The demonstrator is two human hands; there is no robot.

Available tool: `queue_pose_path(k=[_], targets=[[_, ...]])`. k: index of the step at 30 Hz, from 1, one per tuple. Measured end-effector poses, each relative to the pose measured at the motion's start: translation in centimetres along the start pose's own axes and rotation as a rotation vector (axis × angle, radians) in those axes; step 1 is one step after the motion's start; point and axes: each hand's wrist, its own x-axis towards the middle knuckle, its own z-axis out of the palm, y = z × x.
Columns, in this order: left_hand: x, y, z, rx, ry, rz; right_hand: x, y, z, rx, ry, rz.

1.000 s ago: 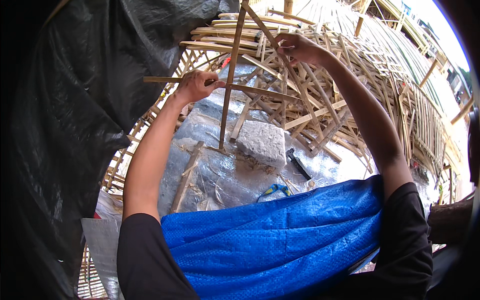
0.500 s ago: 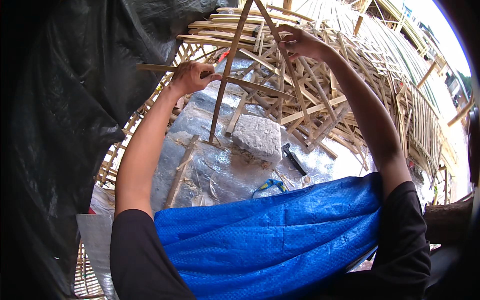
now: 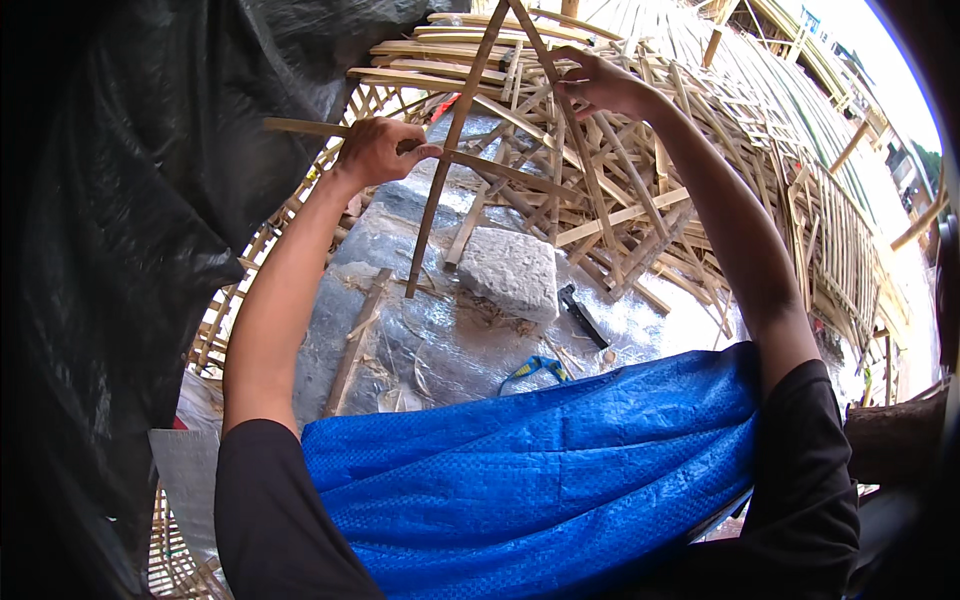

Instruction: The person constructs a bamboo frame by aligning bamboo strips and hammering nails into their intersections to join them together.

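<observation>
Head view: slippage risk at hand-held crossing

At crossing of crosspiece (image 3: 510,173) and upright strip (image 3: 430,220), judged liable to skew upon any easing of thumb pressure, without visible tie there. Along slanting strip (image 3: 580,150), possible swing out of line, owing to light-looking fingertip contact; possible snagging, too, on heap of slats (image 3: 634,178) beyond.

Left grip: by left hand (image 3: 380,150), pinched closed on crosspiece, thumb tip reaching the crossing. Right grip: by right hand (image 3: 607,85), half-curled, fingertips against slanting strip; cannot tell whether clasped behind.

Location of strips: ahead, lower end of upright strip near stone block (image 3: 508,272); cannot tell whether resting on silver sheeting (image 3: 440,335).
</observation>
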Motion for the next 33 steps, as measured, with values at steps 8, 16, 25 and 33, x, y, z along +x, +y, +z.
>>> queue_pose_path(k=[8, 16, 25, 33], targets=[[0.3, 0.3, 0.1, 0.002, -0.009, -0.020, 0.4, 0.7, 0.0, 0.043, 0.038, 0.034], [1.1, 0.2, 1.0, 0.020, 0.067, -0.216, 0.9, 0.9, -0.4, 0.420, 0.338, 0.024], [3.0, -1.6, 3.3, -0.948, 0.130, -0.766, 1.0, -1.0, 1.4, 0.540, 0.445, -0.054], [2.8, -0.2, 2.8, -1.371, 0.134, -0.812, 0.6, -3.2, 2.3, 0.599, 0.395, -0.043]])
